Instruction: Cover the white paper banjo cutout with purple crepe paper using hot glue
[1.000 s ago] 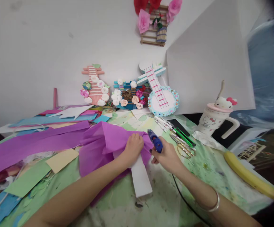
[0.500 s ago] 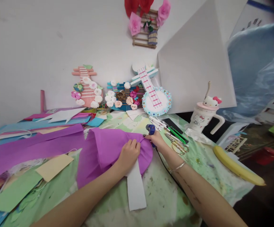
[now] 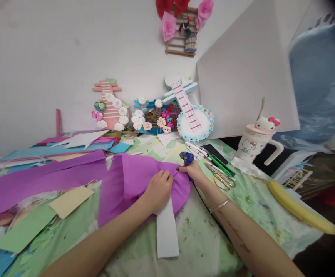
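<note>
A gathered piece of purple crepe paper [image 3: 144, 175] lies folded over the table in front of me. My left hand [image 3: 160, 190] presses down on its middle with fingers curled into the folds. From under that hand a white paper strip [image 3: 168, 234] sticks out toward me. At the right edge of the purple paper, my right hand [image 3: 196, 174] pinches it between thumb and finger. A blue glue gun [image 3: 187, 157] is right behind the right hand, its black cord running down past the wrist; whether the palm also touches it I cannot tell.
Scissors [image 3: 223, 181], a green craft knife [image 3: 221, 164] and pens lie to the right. Farther right are a lidded cup [image 3: 254, 142] and a banana [image 3: 300, 206]. Coloured paper sheets [image 3: 75, 184] cover the left. Flower-decorated crafts [image 3: 195, 121] lean against the wall.
The whole view has shifted slightly, so things appear a little farther right. Both hands keep their hold on the purple crepe paper, with hardly any movement.
</note>
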The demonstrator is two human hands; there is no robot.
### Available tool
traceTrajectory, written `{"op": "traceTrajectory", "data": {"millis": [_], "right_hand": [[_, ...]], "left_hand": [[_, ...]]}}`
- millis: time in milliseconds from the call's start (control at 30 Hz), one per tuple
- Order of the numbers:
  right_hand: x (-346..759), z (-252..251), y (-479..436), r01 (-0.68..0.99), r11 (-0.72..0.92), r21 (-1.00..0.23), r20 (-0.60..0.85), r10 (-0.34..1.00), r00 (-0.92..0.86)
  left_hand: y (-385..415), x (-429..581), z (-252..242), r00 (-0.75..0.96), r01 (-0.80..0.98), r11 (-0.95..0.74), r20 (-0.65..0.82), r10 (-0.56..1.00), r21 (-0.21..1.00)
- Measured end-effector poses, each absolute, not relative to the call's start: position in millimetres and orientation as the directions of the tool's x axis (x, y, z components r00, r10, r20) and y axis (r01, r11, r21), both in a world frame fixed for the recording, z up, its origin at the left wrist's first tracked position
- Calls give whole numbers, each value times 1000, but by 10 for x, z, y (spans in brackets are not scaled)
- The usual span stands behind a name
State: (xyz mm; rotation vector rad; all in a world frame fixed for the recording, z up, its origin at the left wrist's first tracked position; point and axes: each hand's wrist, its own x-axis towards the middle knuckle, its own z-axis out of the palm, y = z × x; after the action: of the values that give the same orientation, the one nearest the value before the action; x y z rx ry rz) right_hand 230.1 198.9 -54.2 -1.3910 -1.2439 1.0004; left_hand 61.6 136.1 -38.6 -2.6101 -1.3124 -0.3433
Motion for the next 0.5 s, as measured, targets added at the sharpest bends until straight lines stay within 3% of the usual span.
{"op": "traceTrajectory", "data": {"millis": [100,267,333,433,500], "right_hand": [[2346,-425,1932,110,35,-993,48,992,120],[2488,-138,1748,-7,240,-971,238,965,107],[2559,-32,1677,-53,319,-946,312,944,111],[2660,89,1606,-120,364,-923,354,930,101],[2716,141,1581,-168,369,-914,358,929,95]], "left_hand": [[1429,484,-105,526,836,-545,193,828,63],[1748,133,668,422,889,-457,326,846,35],[1912,22,1032,526,822,-569,345,777,29],[2149,-75,1455,725,647,-734,132,676,206],[2277,-104,1569,745,641,-658,-117,656,395]]}}
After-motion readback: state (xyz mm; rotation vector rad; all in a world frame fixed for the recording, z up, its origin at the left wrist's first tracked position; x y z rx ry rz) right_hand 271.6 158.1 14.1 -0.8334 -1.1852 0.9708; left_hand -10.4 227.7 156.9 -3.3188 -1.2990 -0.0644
